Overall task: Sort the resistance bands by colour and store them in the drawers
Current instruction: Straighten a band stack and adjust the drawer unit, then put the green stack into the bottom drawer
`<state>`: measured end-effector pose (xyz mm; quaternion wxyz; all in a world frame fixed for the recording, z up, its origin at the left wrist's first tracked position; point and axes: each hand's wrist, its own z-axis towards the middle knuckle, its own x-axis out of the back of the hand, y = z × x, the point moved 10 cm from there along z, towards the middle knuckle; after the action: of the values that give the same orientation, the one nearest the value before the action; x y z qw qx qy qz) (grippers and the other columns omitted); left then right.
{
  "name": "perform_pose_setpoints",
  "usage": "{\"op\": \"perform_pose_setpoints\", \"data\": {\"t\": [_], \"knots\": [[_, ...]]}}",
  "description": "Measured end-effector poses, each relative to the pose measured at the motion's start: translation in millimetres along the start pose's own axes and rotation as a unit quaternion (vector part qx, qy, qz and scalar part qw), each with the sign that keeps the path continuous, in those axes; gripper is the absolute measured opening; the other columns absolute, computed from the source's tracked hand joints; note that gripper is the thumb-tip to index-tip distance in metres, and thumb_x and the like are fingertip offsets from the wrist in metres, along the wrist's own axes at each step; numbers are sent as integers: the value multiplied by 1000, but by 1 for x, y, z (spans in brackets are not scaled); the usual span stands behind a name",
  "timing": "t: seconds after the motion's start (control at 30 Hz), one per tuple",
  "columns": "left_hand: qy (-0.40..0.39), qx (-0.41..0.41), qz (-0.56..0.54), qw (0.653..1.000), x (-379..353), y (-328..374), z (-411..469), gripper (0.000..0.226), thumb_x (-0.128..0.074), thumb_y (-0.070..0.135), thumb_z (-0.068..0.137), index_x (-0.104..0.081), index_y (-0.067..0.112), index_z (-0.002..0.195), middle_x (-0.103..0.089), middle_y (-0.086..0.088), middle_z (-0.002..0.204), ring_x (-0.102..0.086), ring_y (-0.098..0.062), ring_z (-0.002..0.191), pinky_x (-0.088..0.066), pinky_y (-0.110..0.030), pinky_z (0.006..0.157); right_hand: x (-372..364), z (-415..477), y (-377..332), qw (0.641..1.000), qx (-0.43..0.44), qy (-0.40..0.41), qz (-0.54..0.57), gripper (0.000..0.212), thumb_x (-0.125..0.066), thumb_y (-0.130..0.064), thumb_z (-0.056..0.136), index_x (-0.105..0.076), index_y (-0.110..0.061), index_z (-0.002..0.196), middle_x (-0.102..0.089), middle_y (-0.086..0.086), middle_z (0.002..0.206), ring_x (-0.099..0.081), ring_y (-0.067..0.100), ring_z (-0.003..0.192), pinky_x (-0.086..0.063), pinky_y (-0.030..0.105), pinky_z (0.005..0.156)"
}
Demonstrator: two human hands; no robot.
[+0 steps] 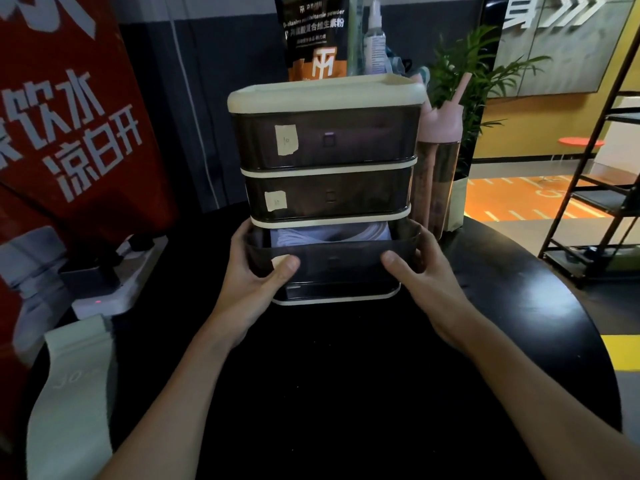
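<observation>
drawers (329, 140): smoky translucent glossy plastic | labels (286, 140): matt paper | table (519, 323): smooth black, slight sheen

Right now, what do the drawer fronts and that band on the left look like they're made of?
Bottom drawer: likely smoky translucent plastic with a glossy finish; pale contents show through it. Pale green band: flat and matte, draping limply over the table edge, so probably rubber or latex, though fabric can't be ruled out.

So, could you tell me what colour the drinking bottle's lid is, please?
Pale pink lid, clearest in the head view.

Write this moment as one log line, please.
left hand + right hand: gripping bottom drawer | drawer: partly out, pale bands inside
</observation>
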<state>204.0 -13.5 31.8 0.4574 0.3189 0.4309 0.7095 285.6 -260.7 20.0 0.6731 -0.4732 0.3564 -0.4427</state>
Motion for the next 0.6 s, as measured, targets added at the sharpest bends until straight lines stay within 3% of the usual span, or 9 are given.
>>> {"op": "perform_pose_setpoints", "data": {"t": [0.1,0.3,0.5,0.6], "knots": [[5,0,7,1000,0,0,0,93,-82,43,75,-30,32,151,-56,11,139,-54,2,125,-48,-16,95,4,4,3,1000,4,11,4,76,-73,-31,76,-40,-27,144,-61,0,128,-62,9,114,-54,20,83],[40,-14,18,999,4,1,1,63,-67,14,92,-37,31,145,-58,9,133,-55,7,118,-47,-7,86,5,9,7,999,14,7,-31,78,-74,-37,75,-38,-29,144,-57,-6,135,-55,10,124,-50,34,99],[59,-26,36,997,6,0,1,60,-69,26,89,-39,32,141,-57,7,136,-53,-2,127,-47,-14,94,7,11,5,996,17,51,-65,57,-72,-34,82,-43,-39,131,-57,-9,130,-54,8,122,-48,35,103],[64,-22,48,997,6,-2,1,61,-70,21,91,-38,36,140,-56,12,135,-52,0,127,-47,-21,101,12,12,7,994,14,77,-76,49,-70,-28,87,-46,-37,129,-58,-8,130,-56,11,121,-49,39,102]]}}
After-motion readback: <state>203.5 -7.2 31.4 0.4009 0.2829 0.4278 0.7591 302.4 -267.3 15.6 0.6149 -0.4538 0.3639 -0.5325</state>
